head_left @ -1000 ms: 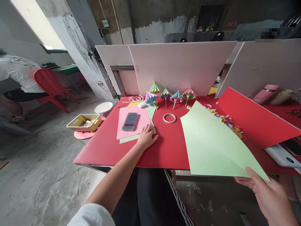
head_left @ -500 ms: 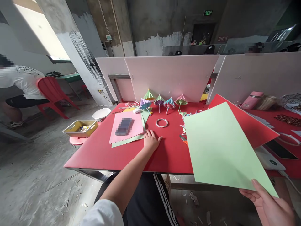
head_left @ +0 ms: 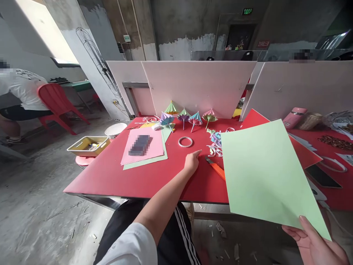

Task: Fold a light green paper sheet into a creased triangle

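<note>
My right hand (head_left: 321,243) pinches a light green sheet of paper (head_left: 268,176) at its lower right corner, thumb on top. The sheet is held up at a tilt over the right part of the red table. My left hand (head_left: 192,162) rests low over the tabletop, index finger stretched forward; its other fingers look curled and are partly hidden. Just right of it lies an orange-handled cutter (head_left: 216,169), its end covered by the green sheet. Paper scraps (head_left: 216,144) are heaped beyond the cutter. A whitish ring (head_left: 185,142) lies ahead of my left hand.
Several small paper umbrellas (head_left: 184,115) stand at the back of the red table (head_left: 104,182). At left, a blurred dark rectangle (head_left: 139,145) lies on pink paper (head_left: 157,145) over green. A red sheet (head_left: 306,151), pink bottle (head_left: 294,117) and yellow bin (head_left: 88,145) are around.
My left hand has moved right, away from the pink and green papers, toward the cutter and scraps. The green sheet has shifted slightly right, still in my right hand; more scraps show.
</note>
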`<state>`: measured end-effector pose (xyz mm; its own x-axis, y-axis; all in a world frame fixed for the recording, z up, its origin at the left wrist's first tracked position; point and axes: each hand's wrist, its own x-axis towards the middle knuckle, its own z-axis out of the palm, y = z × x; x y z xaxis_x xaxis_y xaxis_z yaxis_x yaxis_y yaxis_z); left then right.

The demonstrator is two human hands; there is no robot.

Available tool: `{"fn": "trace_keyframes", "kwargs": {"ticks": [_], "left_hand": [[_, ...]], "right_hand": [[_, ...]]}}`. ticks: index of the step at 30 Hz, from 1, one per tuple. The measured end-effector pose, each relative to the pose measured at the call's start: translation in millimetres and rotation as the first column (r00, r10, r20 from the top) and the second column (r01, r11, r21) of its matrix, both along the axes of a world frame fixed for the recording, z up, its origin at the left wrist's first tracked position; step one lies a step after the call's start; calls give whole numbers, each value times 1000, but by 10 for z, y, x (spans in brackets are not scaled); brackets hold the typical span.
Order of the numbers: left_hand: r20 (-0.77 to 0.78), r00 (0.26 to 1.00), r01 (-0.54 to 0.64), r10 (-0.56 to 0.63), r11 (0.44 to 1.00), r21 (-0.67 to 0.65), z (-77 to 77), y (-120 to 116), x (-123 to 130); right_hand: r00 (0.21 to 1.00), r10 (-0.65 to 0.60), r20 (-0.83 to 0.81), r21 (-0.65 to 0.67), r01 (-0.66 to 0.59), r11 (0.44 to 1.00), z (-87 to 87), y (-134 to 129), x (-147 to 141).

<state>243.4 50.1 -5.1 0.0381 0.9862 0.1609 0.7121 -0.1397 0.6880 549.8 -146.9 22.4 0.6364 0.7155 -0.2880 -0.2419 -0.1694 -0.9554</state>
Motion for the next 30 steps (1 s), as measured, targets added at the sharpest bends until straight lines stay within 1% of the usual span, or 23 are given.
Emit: {"fn": "trace_keyframes", "kwargs": {"ticks": [2, 5, 7, 9, 12, 15, 17, 20, 22, 24, 27, 30], "left_hand": [[44, 999, -30, 29, 1000, 11, 23, 85, 11], [70, 996, -62, 60, 997, 34, 62, 115, 18], [63, 996, -70, 67, 997, 45, 81, 76, 11], [46, 998, -53, 51, 997, 47, 93, 19, -2], [17, 1000, -6, 5, 999, 50, 106, -41, -13], [-8, 1000, 20, -19, 999, 43, 143, -41, -5], [-31, 999, 34, -32, 999, 37, 197, -27, 7], [-73, 995, 69, -64, 995, 70, 335, -38, 16], [-94, 991, 102, -91, 988, 117, 456, -84, 5], [-112, 986, 138, -122, 979, 148, 585, -155, -24], [-149, 977, 176, -153, 973, 149, 769, -277, -84], [-198, 968, 182, -152, 973, 142, 969, -403, -99]], "right_hand": [[999, -38, -4, -9, 38, 999, 6, -15, 10], [999, -26, -29, 88, 29, 996, 40, 1, -77], [996, -2, -88, 124, 13, 992, 58, 34, -174], [990, 12, -141, 128, 6, 992, 64, 64, -261], [985, 28, -172, 124, -7, 992, 67, 55, -334], [981, 30, -194, 128, -5, 992, 86, -43, -336], [979, 31, -200, 148, -1, 989, 100, -146, -305], [978, 4, -210, 142, 26, 990, 103, -305, -228], [975, -17, -223, 111, 43, 993, 102, -385, -184], [975, -18, -220, 109, 43, 993, 121, -430, -171], [980, 16, -199, 168, 18, 986, 205, -448, -217], [981, 45, -191, 229, 0, 973, 300, -470, -271]]}}
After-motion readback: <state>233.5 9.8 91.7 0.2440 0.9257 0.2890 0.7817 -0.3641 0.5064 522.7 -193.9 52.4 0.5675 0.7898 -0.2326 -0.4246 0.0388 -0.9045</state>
